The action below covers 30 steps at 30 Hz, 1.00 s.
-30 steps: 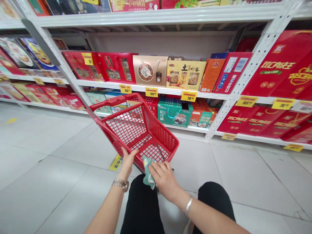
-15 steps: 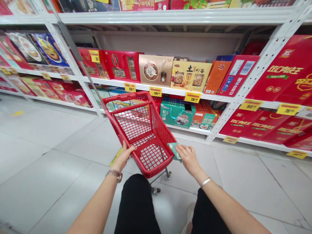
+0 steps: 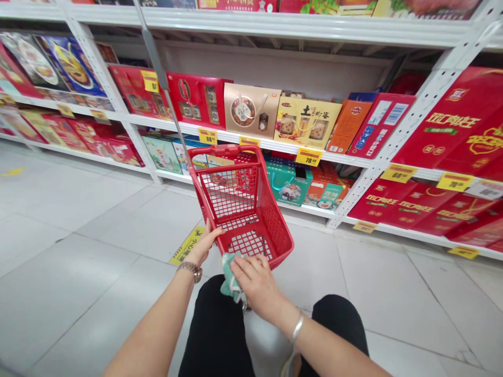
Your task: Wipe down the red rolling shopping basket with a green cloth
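A red plastic shopping basket (image 3: 278, 226) stands before me on a wheeled metal frame, its open top facing me and its mesh floor bare. My left hand (image 3: 206, 244) grips the basket's left rim, thumb over the edge. Under my right hand (image 3: 256, 281) is a bunched green-and-white cloth (image 3: 230, 278), pressed against the near end of the rim. The fingers are closed over the cloth, and part of it hangs down at the left. My right hand and the cloth cover the near corner of the basket.
White shelving (image 3: 251, 137) full of boxed gift packs runs behind the basket, with yellow price tags along its edges. A thin metal pole (image 3: 178, 125) rises from the basket's left side. A yellow floor sticker (image 3: 187, 246) lies on the tiles. My knees flank the basket's near side.
My right hand and the cloth have moved left from the basket's right side to its near left corner. The basket has turned and shifted slightly right in view; my left hand still holds the rim.
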Available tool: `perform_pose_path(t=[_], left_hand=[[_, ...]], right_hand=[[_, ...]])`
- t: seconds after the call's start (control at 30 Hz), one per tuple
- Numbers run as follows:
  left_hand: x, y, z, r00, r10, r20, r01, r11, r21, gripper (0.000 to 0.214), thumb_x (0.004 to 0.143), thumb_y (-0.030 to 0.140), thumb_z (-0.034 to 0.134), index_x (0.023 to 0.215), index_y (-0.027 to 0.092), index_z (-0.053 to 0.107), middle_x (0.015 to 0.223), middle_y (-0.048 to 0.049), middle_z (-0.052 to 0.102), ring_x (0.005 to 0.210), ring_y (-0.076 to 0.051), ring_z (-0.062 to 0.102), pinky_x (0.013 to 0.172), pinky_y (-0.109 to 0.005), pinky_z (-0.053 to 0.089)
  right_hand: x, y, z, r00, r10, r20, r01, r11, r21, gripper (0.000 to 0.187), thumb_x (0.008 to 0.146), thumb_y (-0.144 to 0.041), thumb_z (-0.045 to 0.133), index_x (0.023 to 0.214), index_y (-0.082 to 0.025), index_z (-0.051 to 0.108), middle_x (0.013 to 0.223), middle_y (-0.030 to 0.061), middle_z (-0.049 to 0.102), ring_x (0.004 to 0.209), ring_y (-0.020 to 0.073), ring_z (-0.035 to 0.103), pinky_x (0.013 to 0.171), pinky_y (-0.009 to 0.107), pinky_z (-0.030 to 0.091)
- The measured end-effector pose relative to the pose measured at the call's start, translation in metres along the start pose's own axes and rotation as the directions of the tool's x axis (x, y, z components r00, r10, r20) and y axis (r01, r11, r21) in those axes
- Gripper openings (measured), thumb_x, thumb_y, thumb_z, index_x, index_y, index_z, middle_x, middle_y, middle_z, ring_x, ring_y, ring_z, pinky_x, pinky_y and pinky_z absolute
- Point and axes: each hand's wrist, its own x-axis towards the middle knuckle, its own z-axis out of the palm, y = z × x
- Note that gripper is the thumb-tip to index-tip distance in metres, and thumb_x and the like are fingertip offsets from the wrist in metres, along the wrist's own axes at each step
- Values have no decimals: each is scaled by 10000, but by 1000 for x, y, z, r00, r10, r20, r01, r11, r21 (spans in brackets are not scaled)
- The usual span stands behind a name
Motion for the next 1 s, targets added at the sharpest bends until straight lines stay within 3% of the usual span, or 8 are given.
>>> perform_pose_path(t=[0.2, 0.43, 0.63, 0.7, 0.77, 0.87, 0.93, 1.0], left_hand=[[-2, 7, 4, 993, -48, 107, 53, 998, -45, 792, 723, 415, 764, 1479, 316, 550, 1346, -90, 725, 1211, -349, 664, 1092, -533, 480], [3, 11, 6, 980, -65, 191, 70, 997, -20, 773, 725, 384, 759, 1471, 288, 579, 1323, -84, 743, 1227, -339, 656, 1094, -512, 477], [7, 16, 11, 954, -32, 297, 46, 998, -38, 808, 718, 355, 743, 1498, 277, 548, 1379, -88, 715, 1267, -344, 643, 1133, -504, 461], [5, 18, 17, 973, 22, 231, -13, 999, -41, 852, 727, 374, 763, 1529, 251, 507, 1419, -115, 686, 1322, -339, 612, 1129, -476, 475], [-2, 17, 24, 998, 46, 36, -46, 999, 15, 906, 743, 419, 785, 1558, 201, 457, 1514, -163, 602, 1421, -343, 529, 1174, -461, 431], [-24, 1, 35, 968, 20, -251, 3, 996, 90, 896, 841, 531, 704, 1582, 140, 387, 1619, -222, 459, 1509, -351, 423, 1239, -465, 330], [-43, -18, 42, 955, -49, -294, 73, 995, 74, 878, 889, 584, 633, 1587, 123, 369, 1585, -242, 494, 1451, -354, 501, 1203, -473, 384], [-60, -38, 48, 963, -120, -240, 136, 989, 51, 971, 808, 592, 731, 1573, 103, 389, 1522, -257, 557, 1341, -374, 604, 1133, -483, 465]], right_hand=[[-18, 8, 11, 999, 2, -34, -3, 999, -43, 413, 995, -112, 548, 1397, -181, 619, 1317, 143, 709, 1106, 254, 593, 939, 433, 432], [-80, 54, -29, 999, 0, -54, -10, 984, -180, 422, 1008, -58, 483, 1376, -200, 632, 1326, 112, 722, 1192, 248, 579, 999, 429, 379], [-109, 90, -63, 994, 107, -14, -107, 955, -277, 500, 922, 12, 540, 1357, -207, 651, 1315, 115, 730, 1134, 259, 595, 979, 428, 367], [-106, 84, -65, 994, 107, -32, -112, 962, -251, 506, 907, 17, 534, 1354, -188, 652, 1297, 122, 734, 1112, 263, 594, 968, 427, 370], [-96, 68, -60, 993, 98, -71, -109, 976, -188, 504, 913, 5, 510, 1365, -173, 643, 1277, 125, 738, 1115, 265, 589, 968, 427, 374], [-73, 34, -42, 992, 77, -103, -87, 992, -92, 480, 946, -29, 494, 1387, -168, 621, 1296, 118, 727, 1136, 258, 582, 987, 434, 373], [-57, 12, -25, 990, 74, -118, -82, 995, -62, 445, 966, -53, 505, 1380, -166, 621, 1309, 111, 721, 1131, 255, 580, 986, 439, 376], [-43, -4, -9, 985, 83, -155, -93, 994, -62, 401, 978, -66, 507, 1349, -148, 635, 1293, 116, 726, 1109, 260, 578, 971, 446, 385]])
